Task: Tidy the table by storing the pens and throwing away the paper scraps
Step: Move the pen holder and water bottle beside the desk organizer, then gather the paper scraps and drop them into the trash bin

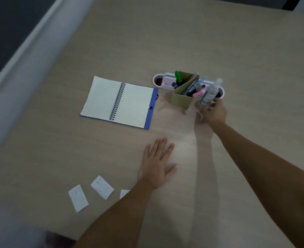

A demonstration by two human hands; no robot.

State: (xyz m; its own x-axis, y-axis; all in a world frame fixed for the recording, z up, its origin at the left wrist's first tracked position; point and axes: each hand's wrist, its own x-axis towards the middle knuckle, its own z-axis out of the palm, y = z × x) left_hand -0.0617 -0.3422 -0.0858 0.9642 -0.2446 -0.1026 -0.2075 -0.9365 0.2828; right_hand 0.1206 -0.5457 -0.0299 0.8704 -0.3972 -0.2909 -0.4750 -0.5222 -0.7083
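An olive pen holder stands mid-table, with several pens and a green marker sticking out of it. Behind it sits a white desk organiser. My right hand reaches just right of the holder and grips a clear spray bottle, tilted. My left hand lies flat on the table, fingers spread, holding nothing. Three white paper scraps lie near the front left: one, another, and a third partly hidden by my left forearm.
An open spiral notebook with a blue cover lies left of the pen holder. The light wood table extends far behind. Its left edge runs diagonally beside a grey wall and a dark panel.
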